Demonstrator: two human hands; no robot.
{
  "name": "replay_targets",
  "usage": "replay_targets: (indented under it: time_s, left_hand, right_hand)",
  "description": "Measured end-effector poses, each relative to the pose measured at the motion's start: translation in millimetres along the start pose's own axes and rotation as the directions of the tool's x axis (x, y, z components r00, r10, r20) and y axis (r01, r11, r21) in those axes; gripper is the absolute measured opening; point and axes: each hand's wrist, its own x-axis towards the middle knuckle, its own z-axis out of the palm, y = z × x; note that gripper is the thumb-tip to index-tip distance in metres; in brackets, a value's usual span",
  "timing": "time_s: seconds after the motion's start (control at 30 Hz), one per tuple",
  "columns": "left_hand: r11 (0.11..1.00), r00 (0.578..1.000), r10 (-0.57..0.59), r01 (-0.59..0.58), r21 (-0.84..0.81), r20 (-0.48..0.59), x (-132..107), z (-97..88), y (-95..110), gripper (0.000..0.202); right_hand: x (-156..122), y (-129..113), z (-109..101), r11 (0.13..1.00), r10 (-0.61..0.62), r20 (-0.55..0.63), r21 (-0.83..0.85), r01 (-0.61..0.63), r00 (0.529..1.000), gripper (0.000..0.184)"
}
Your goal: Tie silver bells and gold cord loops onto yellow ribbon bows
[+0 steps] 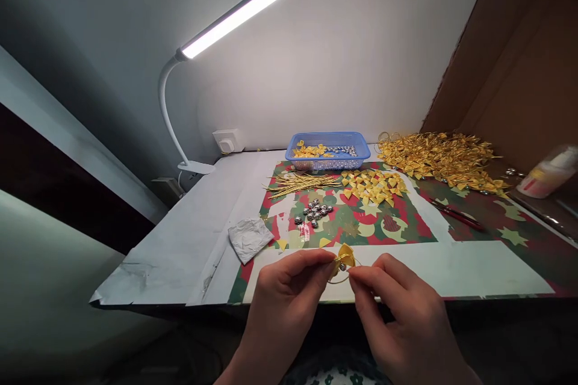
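Note:
Between my hands, above the table's front edge, is a small gold ribbon bow (345, 253) with a silver bell (342, 266) at its middle. My left hand (293, 289) pinches the bow's left side between thumb and forefinger. A thin gold cord (338, 281) curves out in a loop beneath the bow. My right hand (397, 307) is closed in a pinch at the loop's right side, its fingertips close to the bell. Just beyond lie a loose yellow ribbon piece (325, 242) and several silver bells (313, 212).
Gold cords (300, 183) and folded yellow ribbon pieces (374, 186) lie before a blue basket (329, 163). A heap of gold bows (440, 159), scissors-like tool (456, 215) and pump bottle (548, 173) are right. Crumpled white paper (250, 239) and a lamp (167, 108) are left.

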Motion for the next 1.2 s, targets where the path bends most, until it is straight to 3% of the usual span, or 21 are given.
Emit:
replay_targets:
  time_s: [0.17, 0.33, 0.47, 0.73, 1.2]
  left_hand:
    - [0.998, 1.0, -0.028, 0.028, -0.047, 0.013, 0, 0.7, 1, 0.007]
    - [0.967, 0.976, -0.145, 0.175, -0.185, 0.165, 3, -1.9, 8, 0.006]
    - [0.945, 0.963, -0.178, 0.225, -0.236, 0.204, 2, -2.3, 10, 0.01]
    - [0.955, 0.966, -0.152, 0.198, -0.221, 0.209, 1, 0.8, 9, 0.012]
    - [0.937, 0.949, -0.181, 0.246, -0.247, 0.258, -3, 0.2, 5, 0.013]
  right_hand:
    - [2, -1, 2, 0.996, 0.062, 0.018, 0.069, -0.063, 0.998, 0.013]
    - [0, -4, 6, 0.957, 0.184, 0.001, 0.227, -0.18, 0.983, 0.014]
    - [-2, -2, 11, 0.936, 0.221, 0.011, 0.278, -0.215, 0.975, 0.014]
    - [-4, -5, 17, 0.885, 0.29, -0.004, 0.382, -0.266, 0.957, 0.016]
    - [-3, -7, 16, 0.871, 0.28, 0.003, 0.419, -0.255, 0.96, 0.014]
